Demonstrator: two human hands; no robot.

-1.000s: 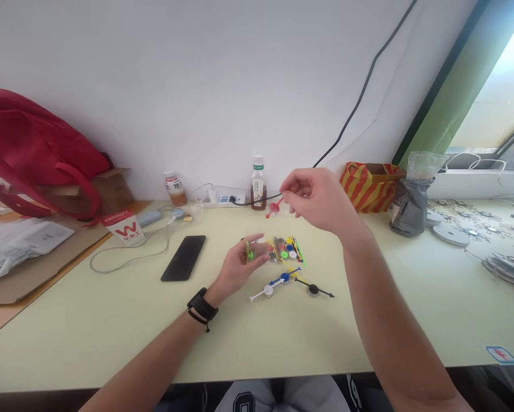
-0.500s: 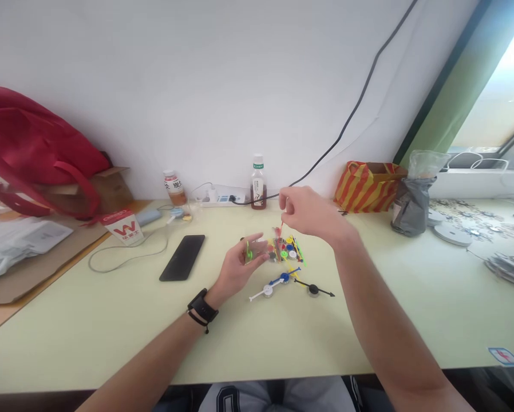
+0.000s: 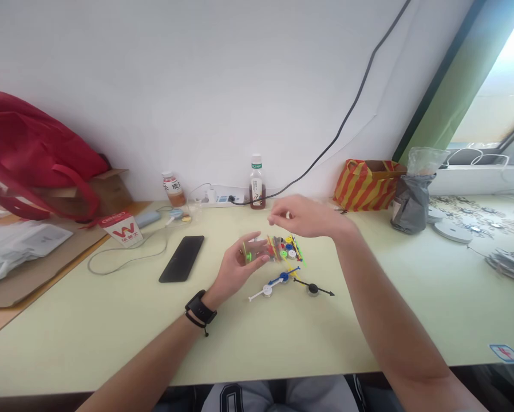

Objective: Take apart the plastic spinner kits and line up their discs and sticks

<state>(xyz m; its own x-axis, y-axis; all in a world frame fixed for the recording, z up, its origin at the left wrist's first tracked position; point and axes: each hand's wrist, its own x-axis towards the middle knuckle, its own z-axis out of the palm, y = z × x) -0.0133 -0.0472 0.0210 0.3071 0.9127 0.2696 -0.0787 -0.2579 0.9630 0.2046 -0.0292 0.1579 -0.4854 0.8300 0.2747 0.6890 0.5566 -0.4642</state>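
Observation:
My left hand curves its fingers and thumb round the left end of a clear plastic bag. Inside show colourful spinner pieces, with a green piece by my palm. Above the bag, my right hand is closed in a pinch; whatever its fingertips hold, if anything, is hidden. On the near side lie a white arrow spinner, a blue arrow spinner and a black arrow spinner. A yellow piece lies partly behind the blue one.
A black phone and a cable lie to the left. Along the wall stand a dark drink bottle, another bottle, a power strip and a striped bag. Grey discs lie at right.
My right hand has tilted and shifted slightly left. The orange-red piece seen below its fingertips earlier no longer shows there. My left hand stays almost still.

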